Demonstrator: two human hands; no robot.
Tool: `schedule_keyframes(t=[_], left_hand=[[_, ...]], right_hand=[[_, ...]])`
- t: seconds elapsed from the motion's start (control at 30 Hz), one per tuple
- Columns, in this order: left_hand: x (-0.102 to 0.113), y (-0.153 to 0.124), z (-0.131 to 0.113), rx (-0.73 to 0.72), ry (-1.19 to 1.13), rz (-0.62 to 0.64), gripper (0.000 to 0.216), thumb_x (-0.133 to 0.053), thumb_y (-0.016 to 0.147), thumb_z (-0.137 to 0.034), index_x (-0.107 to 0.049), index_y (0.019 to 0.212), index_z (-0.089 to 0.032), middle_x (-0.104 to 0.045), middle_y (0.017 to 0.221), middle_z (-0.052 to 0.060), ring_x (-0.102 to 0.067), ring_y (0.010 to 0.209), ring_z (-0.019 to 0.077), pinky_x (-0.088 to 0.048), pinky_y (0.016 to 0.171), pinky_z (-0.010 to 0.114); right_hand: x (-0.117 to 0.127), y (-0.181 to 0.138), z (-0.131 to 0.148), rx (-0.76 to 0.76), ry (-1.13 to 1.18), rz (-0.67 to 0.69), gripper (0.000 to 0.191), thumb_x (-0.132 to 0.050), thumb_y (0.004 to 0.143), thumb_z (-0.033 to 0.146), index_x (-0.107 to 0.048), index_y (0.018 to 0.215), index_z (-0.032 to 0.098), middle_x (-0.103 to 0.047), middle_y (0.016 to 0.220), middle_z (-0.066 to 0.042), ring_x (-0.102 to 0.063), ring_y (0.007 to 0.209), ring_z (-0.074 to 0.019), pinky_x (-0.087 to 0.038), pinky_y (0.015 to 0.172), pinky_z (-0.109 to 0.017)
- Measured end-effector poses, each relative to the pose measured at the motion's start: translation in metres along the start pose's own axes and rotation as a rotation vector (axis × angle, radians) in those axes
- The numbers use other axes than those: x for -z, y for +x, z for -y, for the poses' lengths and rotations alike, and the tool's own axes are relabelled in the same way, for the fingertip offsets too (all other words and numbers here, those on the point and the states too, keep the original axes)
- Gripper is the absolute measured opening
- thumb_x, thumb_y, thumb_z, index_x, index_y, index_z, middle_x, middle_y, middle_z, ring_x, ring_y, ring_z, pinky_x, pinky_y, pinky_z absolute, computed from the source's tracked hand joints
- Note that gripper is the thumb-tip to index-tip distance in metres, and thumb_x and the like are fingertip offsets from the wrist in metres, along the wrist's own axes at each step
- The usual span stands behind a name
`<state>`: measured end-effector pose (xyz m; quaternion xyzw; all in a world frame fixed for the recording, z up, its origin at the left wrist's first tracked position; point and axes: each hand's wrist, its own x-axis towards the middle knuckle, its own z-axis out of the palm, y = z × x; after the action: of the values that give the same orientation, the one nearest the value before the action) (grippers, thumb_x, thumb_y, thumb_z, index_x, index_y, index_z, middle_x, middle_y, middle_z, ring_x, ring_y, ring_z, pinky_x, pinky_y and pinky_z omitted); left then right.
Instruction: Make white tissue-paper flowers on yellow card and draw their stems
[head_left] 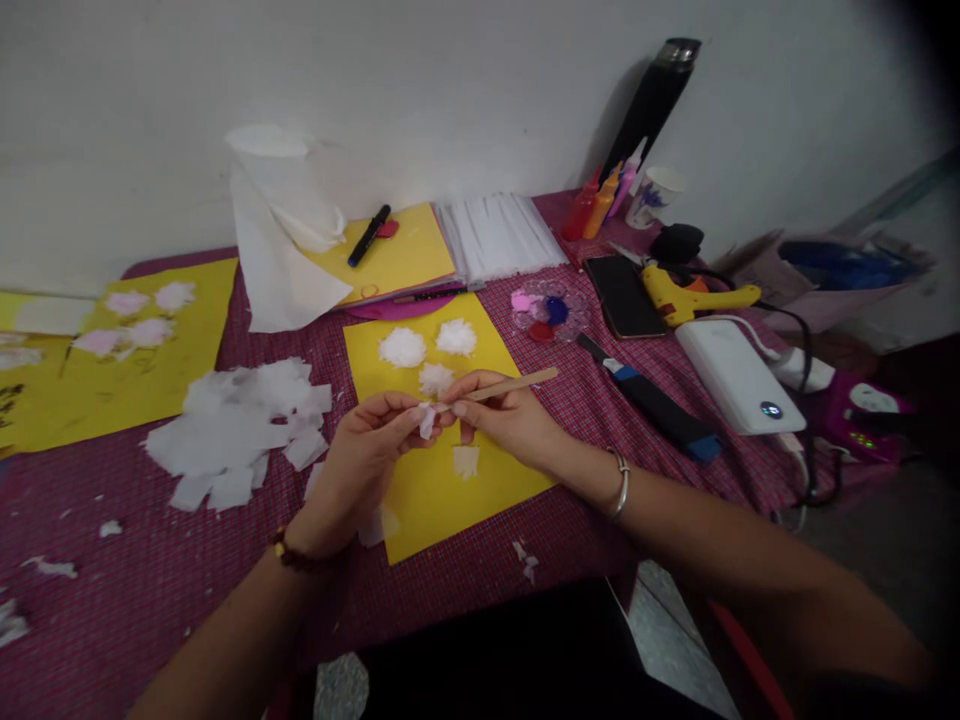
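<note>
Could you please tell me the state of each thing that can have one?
Left hand, pinching crumpled tissue
Right hand, gripping wooden stick
Middle yellow sheet, flat, bearing white tufts
White squares, loosely heaped
Paper roll, partly unrolled
Phone, screen dark
Power bank, display lit
Glue gun, lying down

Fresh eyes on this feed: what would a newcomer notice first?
The yellow sheet in the middle draws the eye first, with three white puffs on its upper half. Above it, the left hand has a scrap of white paper in its grip, near the end of a wooden stick held in the right hand. To the right, a yellow glue gun lies beside a black phone.
</note>
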<state>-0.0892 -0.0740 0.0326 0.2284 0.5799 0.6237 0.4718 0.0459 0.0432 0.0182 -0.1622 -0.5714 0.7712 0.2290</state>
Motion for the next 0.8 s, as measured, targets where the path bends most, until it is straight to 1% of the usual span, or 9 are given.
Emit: schedule_keyframes(t=[0.07,0.17,0.27,0.43,0.53,0.6,0.67,0.73,0.8], left_hand=[[-0.002,-0.003,0.001,-0.066,0.091,-0.031,0.013,-0.074,0.072,-0.027,-0.067,0.079,-0.018,-0.071,0.074,0.001,-0.065,0.067,0.0122,-0.053,0.065,0.025],[-0.006,-0.010,0.001,-0.237,0.382,-0.086,0.010,-0.073,0.073,-0.024,-0.070,0.082,-0.021,-0.072,0.075,0.000,-0.064,0.067,0.0134,-0.053,0.067,0.027],[-0.008,-0.015,-0.003,-0.369,0.579,-0.114,0.006,-0.072,0.072,-0.021,-0.071,0.078,-0.022,-0.070,0.072,-0.001,-0.063,0.067,0.0127,-0.052,0.067,0.026],[-0.002,-0.005,-0.014,-0.040,0.147,-0.029,0.008,-0.074,0.068,-0.024,-0.067,0.068,-0.019,-0.064,0.058,-0.002,-0.056,0.051,0.0085,-0.046,0.049,0.020],[0.000,0.003,-0.028,-0.028,0.088,0.009,0.008,-0.074,0.067,-0.024,-0.068,0.067,-0.019,-0.065,0.062,-0.001,-0.056,0.053,0.0087,-0.044,0.047,0.019],[-0.003,0.007,-0.044,-0.153,0.246,0.030,0.005,-0.072,0.071,-0.025,-0.070,0.073,-0.021,-0.066,0.063,-0.001,-0.058,0.055,0.0102,-0.047,0.052,0.022],[-0.008,0.010,-0.061,-0.357,0.531,0.078,0.007,-0.070,0.075,-0.027,-0.072,0.080,-0.022,-0.067,0.067,0.000,-0.060,0.060,0.0127,-0.049,0.060,0.026],[-0.014,0.014,-0.075,-0.583,0.828,0.179,0.012,-0.068,0.077,-0.028,-0.073,0.087,-0.023,-0.068,0.078,0.002,-0.063,0.078,0.0182,-0.050,0.077,0.032],[-0.016,0.019,-0.081,-0.708,1.012,0.314,0.020,-0.066,0.079,-0.028,-0.073,0.097,-0.023,-0.068,0.092,0.005,-0.062,0.098,0.0239,-0.045,0.090,0.038]], right_hand=[[0.000,0.001,-0.002,0.003,0.011,-0.012,0.016,-0.067,0.079,0.032,-0.067,0.086,0.018,-0.070,0.074,0.000,-0.058,0.053,-0.0070,-0.047,0.050,-0.021],[-0.001,0.002,-0.004,0.017,-0.002,-0.062,0.021,-0.065,0.081,0.038,-0.070,0.078,0.018,-0.067,0.068,0.001,-0.052,0.047,-0.0054,-0.043,0.045,-0.020],[-0.002,-0.001,0.002,-0.004,0.018,-0.073,0.021,-0.065,0.081,0.038,-0.071,0.078,0.019,-0.061,0.062,0.003,-0.048,0.045,-0.0041,-0.040,0.043,-0.018],[-0.001,-0.004,0.018,0.046,0.099,0.008,0.016,-0.076,0.070,0.030,-0.070,0.083,0.022,-0.065,0.070,0.005,-0.052,0.051,-0.0052,-0.045,0.049,-0.019],[-0.001,0.002,0.021,0.067,0.134,-0.022,0.013,-0.074,0.072,0.030,-0.070,0.079,0.020,-0.068,0.070,0.003,-0.054,0.050,-0.0058,-0.045,0.049,-0.019],[-0.001,0.007,0.022,0.051,0.207,-0.088,0.016,-0.072,0.074,0.033,-0.070,0.081,0.019,-0.070,0.069,0.002,-0.054,0.048,-0.0058,-0.043,0.047,-0.019],[-0.001,0.011,0.025,-0.009,0.326,-0.145,0.017,-0.069,0.076,0.036,-0.069,0.081,0.019,-0.069,0.067,0.002,-0.051,0.046,-0.0054,-0.043,0.046,-0.018],[0.000,0.012,0.030,-0.117,0.463,-0.172,0.016,-0.064,0.079,0.035,-0.066,0.081,0.019,-0.066,0.063,0.004,-0.046,0.044,-0.0050,-0.044,0.048,-0.019],[0.004,0.011,0.034,-0.219,0.573,-0.172,0.014,-0.061,0.082,0.032,-0.063,0.077,0.019,-0.062,0.058,0.005,-0.041,0.041,-0.0048,-0.043,0.048,-0.020]])
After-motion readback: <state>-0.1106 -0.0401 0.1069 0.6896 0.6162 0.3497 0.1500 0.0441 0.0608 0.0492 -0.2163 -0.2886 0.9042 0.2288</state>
